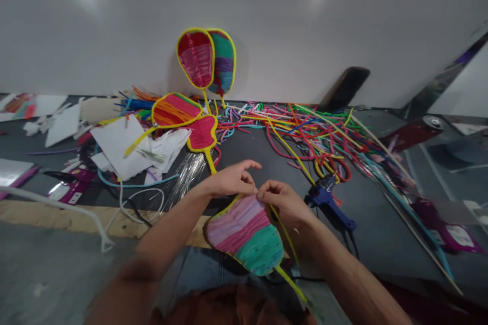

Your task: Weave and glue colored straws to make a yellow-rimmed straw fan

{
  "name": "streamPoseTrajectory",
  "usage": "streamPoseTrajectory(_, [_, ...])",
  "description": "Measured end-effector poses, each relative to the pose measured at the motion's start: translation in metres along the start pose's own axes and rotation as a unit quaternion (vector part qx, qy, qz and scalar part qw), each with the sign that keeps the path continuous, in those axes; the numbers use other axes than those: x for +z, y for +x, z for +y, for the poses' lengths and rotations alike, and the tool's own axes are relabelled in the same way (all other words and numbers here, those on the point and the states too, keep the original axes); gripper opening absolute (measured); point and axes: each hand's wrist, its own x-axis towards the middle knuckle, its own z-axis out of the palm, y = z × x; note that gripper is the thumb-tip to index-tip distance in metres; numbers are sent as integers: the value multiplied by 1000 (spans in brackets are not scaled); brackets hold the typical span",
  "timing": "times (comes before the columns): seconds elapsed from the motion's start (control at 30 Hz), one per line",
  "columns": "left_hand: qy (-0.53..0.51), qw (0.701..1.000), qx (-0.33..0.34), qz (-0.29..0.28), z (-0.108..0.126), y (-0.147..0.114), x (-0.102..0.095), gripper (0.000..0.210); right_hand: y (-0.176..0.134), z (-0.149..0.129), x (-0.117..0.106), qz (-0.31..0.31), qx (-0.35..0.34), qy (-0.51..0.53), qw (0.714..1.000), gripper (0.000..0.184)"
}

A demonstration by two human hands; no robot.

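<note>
Pink, green ridged paddle (248, 236) | left hand (233, 180), right hand (285, 202): both pinching yellow rim (229, 206)

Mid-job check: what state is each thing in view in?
Pink-and-green fan: between the hands, handle pointing lower right.
Left hand: index finger extended, grip unclear.
Right hand: fingers pinched at the fan's upper edge.
Glue gun: lying on its side, unheld.
Pipe cleaners: loose, tangled.
Red-and-pink fan: upright, overlapping the teal-and-purple fan.
Red can: seems upright; opened or not, unclear.
Paper scraps: loose, strewn.
</note>
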Motion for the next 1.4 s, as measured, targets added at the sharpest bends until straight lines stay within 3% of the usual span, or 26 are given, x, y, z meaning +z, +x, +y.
streamPoseTrajectory(0.47, [-43,999,-16,0,0,-3,-7,56,-11,11,-6,-2,1,10,1000,33])
streamPoseTrajectory(0.53, [-47,999,-20,-6,1,-2,-8,55,-13,10,-5,1,-17,-22,1000,32])
streamPoseTrajectory(0.6, [-46,999,-22,-6,1,-1,-9,54,-17,6,-6,11,-82,-125,989,28])
streamPoseTrajectory(0.63, [-44,999,-22,-4,1,-1,-10,54,-21,3,-9,29,-138,-206,968,26])
streamPoseTrajectory(0.67, [-45,999,-22,0,1,-1,-12,55,-26,0,-13,60,-205,-298,930,23])
streamPoseTrajectory(0.7, [-48,999,-23,5,0,-1,-14,55,-33,-4,-19,103,-273,-386,875,22])
streamPoseTrajectory(0.77, [-59,998,-27,12,-3,-2,-18,56,-48,-11,-37,212,-373,-525,735,20])
streamPoseTrajectory(0.8, [-65,997,-31,14,-5,-2,-20,57,-56,-14,-48,259,-390,-569,676,20])
streamPoseTrajectory(0.87, [-75,996,-38,18,-9,-2,-23,58,-70,-14,-72,318,-364,-637,601,25])
streamPoseTrajectory(0.97, [-84,995,-43,21,-16,-1,-26,58,-83,-5,-105,327,-282,-718,546,34])
streamPoseTrajectory(1.13, [-108,993,-43,16,-22,2,-26,55,-86,12,-127,326,-204,-741,550,39])
streamPoseTrajectory(1.3, [-126,991,-45,21,-27,2,-25,54,-89,9,-124,365,-195,-694,589,40])
streamPoseTrajectory(1.4, [-132,990,-50,20,-28,2,-24,54,-100,4,-125,425,-189,-643,609,47])
